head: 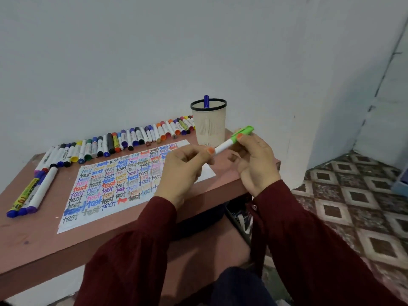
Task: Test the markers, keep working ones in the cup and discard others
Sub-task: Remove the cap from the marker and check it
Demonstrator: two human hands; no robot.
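Note:
A white marker with a green cap [234,140] is held in the air above the table's right end. My left hand [181,171] pinches its white barrel. My right hand [254,160] grips the green cap end. The beige mesh cup [208,127] with a black rim stands just behind the hands, with one blue marker [206,101] upright in it. A white sheet [123,180] covered with the word "test" in many colours lies on the table under my left hand.
A long row of several capped markers [114,142] lies along the wall behind the sheet. Three markers [31,195] lie apart at the left end of the reddish table [33,244]. Patterned floor tiles [353,195] show at the right.

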